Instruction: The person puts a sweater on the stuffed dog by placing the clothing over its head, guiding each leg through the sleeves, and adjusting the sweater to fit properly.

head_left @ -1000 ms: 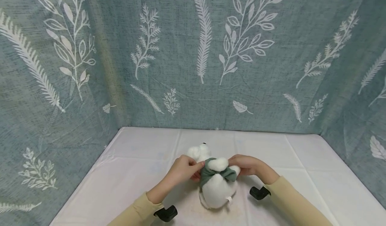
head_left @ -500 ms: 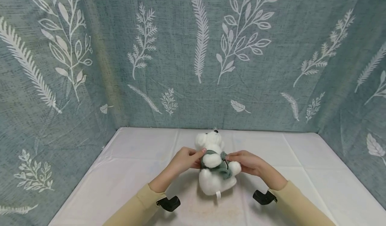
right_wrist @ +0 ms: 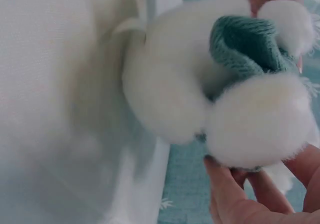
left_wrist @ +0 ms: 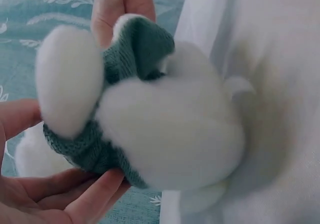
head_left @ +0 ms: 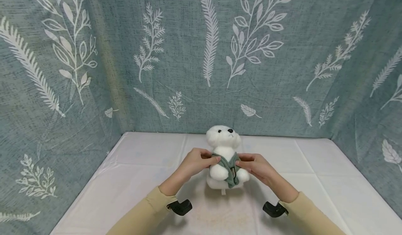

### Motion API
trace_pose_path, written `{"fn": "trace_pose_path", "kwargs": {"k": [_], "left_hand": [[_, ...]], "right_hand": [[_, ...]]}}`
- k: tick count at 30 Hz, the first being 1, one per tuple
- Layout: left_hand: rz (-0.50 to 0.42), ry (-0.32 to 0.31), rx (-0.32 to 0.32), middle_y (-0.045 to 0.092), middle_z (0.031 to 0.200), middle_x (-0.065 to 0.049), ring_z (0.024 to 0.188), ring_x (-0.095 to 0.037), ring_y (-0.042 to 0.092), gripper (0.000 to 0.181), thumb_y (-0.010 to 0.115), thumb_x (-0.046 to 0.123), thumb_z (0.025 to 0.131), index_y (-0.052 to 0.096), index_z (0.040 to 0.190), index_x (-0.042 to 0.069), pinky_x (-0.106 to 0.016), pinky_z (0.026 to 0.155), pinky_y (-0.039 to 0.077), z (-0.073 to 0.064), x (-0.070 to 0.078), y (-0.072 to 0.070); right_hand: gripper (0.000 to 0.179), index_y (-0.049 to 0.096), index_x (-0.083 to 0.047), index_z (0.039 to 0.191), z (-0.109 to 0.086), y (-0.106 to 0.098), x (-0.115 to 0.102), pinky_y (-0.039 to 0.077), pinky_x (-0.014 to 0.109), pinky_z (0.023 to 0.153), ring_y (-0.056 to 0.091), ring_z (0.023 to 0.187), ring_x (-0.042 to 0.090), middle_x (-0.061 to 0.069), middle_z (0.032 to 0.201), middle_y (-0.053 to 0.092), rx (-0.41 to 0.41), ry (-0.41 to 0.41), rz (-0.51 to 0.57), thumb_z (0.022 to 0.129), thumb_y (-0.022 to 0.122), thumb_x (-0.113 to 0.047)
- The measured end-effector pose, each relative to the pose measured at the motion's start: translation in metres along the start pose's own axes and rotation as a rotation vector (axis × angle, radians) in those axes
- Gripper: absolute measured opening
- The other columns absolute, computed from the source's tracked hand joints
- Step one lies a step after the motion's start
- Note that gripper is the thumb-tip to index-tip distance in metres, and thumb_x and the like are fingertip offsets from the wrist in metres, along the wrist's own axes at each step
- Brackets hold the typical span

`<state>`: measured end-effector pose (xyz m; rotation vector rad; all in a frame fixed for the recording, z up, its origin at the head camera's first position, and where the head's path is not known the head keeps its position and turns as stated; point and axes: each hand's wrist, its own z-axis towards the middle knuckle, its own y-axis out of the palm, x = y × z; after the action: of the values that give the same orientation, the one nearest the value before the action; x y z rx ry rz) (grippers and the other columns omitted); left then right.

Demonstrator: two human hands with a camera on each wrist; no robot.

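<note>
A white plush dog point(head_left: 224, 142) with a black nose faces forward, upright, at the middle of the table. Green knitted clothing point(head_left: 233, 172) wraps its chest and hangs down its front. My left hand point(head_left: 196, 163) grips its side, thumb in front and fingers behind; in the left wrist view those fingers point(left_wrist: 95, 196) lie under the green knit. On the opposite side my right hand point(head_left: 257, 167) holds it, with the thumb on the green knit. A white tag point(head_left: 223, 192) sticks out at its bottom. Whether the plush dog touches the table cannot be told.
A white cloth point(head_left: 150, 165) with fold lines covers the table. Blue-green curtains point(head_left: 188, 53) with white leaf prints stand behind it and at both sides. Black wrist mounts point(head_left: 180, 207) sit under both forearms.
The plush dog has tipped from leaning back to upright, and its head has come up to face forward. Both hands have risen slightly with it, still holding its sides.
</note>
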<state>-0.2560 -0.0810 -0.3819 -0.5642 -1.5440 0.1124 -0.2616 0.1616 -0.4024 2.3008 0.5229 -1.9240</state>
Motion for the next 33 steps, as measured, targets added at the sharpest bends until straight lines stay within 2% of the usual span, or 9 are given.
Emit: {"fn": "trace_pose_path", "kwargs": {"k": [4,9,17,22,26,29,33], "left_hand": [[-0.004,0.046,0.026,0.07,0.102,-0.005,0.095,-0.017,0.064,0.039,0.074,0.035,0.081,0.07,0.107,0.007,-0.037,0.081,0.053,0.002,-0.002,0.002],[-0.062,0.094,0.048,0.069,0.108,-0.007,0.102,-0.022,0.063,0.039,0.076,0.029,0.08,0.068,0.111,0.007,-0.037,0.085,0.052,0.006,-0.008,0.006],[-0.101,0.175,0.123,0.066,0.118,-0.014,0.11,-0.032,0.061,0.044,0.078,0.017,0.077,0.066,0.117,0.004,-0.041,0.088,0.052,0.014,-0.021,0.015],[-0.159,0.212,0.145,0.064,0.12,-0.017,0.11,-0.034,0.062,0.045,0.078,0.011,0.076,0.065,0.118,0.003,-0.039,0.088,0.053,0.019,-0.034,0.021],[-0.169,0.238,0.147,0.065,0.117,-0.018,0.108,-0.033,0.063,0.044,0.078,0.01,0.076,0.066,0.118,0.005,-0.037,0.086,0.054,0.02,-0.04,0.023],[-0.138,0.224,0.167,0.067,0.113,-0.016,0.105,-0.031,0.065,0.041,0.079,0.01,0.076,0.068,0.115,0.008,-0.036,0.085,0.054,0.018,-0.043,0.022],[-0.116,0.197,0.195,0.07,0.106,-0.012,0.101,-0.028,0.066,0.037,0.079,0.009,0.075,0.07,0.111,0.009,-0.035,0.083,0.055,0.015,-0.05,0.02]], "right_hand": [[0.052,0.051,0.001,0.134,0.001,0.003,0.001,0.039,0.041,0.106,0.051,0.123,0.023,0.018,0.137,0.051,0.058,-0.014,0.029,0.088,0.067,-0.017],[0.052,0.052,0.001,0.134,0.003,0.005,0.004,0.041,0.04,0.104,0.053,0.122,0.027,0.02,0.136,0.052,0.118,-0.039,0.066,0.086,0.069,-0.013],[0.049,0.061,-0.003,0.126,0.009,0.007,0.013,0.047,0.039,0.098,0.055,0.12,0.029,0.016,0.128,0.059,0.237,-0.092,0.015,0.079,0.075,-0.005],[0.049,0.061,-0.002,0.124,0.01,0.007,0.016,0.045,0.041,0.1,0.053,0.123,0.031,0.016,0.131,0.057,0.251,-0.1,0.016,0.077,0.075,-0.001],[0.047,0.059,-0.002,0.12,0.009,0.006,0.018,0.052,0.038,0.091,0.057,0.117,0.031,0.017,0.126,0.059,0.246,-0.115,-0.002,0.076,0.075,0.001],[0.047,0.059,-0.003,0.115,0.007,0.007,0.022,0.054,0.035,0.085,0.06,0.113,0.03,0.015,0.121,0.06,0.232,-0.136,-0.03,0.073,0.077,0.001],[0.046,0.059,-0.003,0.111,0.004,0.01,0.024,0.055,0.035,0.083,0.065,0.105,0.028,0.013,0.113,0.063,0.22,-0.157,-0.086,0.07,0.081,-0.002]]}}
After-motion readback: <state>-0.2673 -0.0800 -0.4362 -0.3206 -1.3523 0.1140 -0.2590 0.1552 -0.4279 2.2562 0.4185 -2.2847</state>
